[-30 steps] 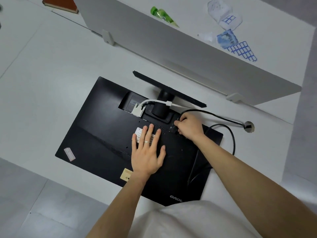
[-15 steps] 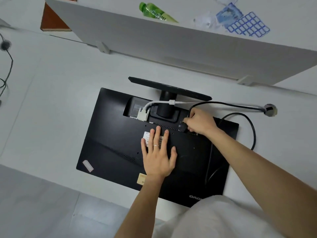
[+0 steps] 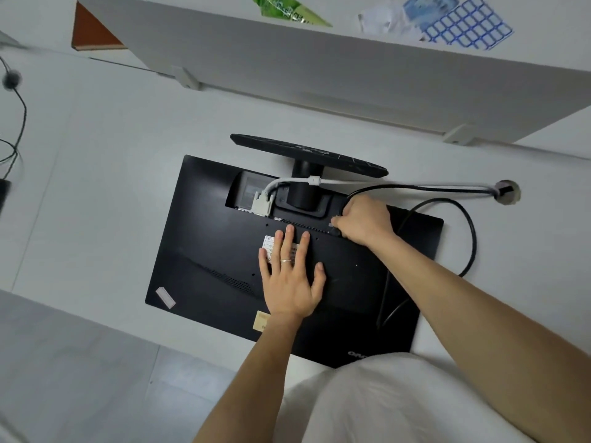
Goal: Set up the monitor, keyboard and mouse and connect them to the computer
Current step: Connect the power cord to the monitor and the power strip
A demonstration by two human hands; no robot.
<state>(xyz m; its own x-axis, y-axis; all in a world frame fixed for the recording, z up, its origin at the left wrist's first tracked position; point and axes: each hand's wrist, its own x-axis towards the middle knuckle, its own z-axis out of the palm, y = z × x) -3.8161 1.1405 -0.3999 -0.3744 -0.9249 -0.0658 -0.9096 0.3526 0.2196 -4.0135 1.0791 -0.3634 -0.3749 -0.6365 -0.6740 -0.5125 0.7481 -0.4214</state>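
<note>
Monitor (image 3: 224,266) face-down on desk (image 3: 112,155), frame centre, rear panel up; stand base (image 3: 307,155) at its 12 o'clock edge.
Left hand (image 3: 289,282) flat on rear panel, fingers straight and spread, gripping nothing.
Right hand (image 3: 364,222) at 2 o'clock of left hand, fingers curled round plug of black cable (image 3: 474,241) at port row.
White connector (image 3: 262,203) seated at 11 o'clock of left hand.
Desk grommet (image 3: 507,191) at 3 o'clock of stand base; both cables lead to it.

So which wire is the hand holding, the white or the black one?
The black wire: the right hand grips its plug. The white wire sits plugged in, untouched.
</note>
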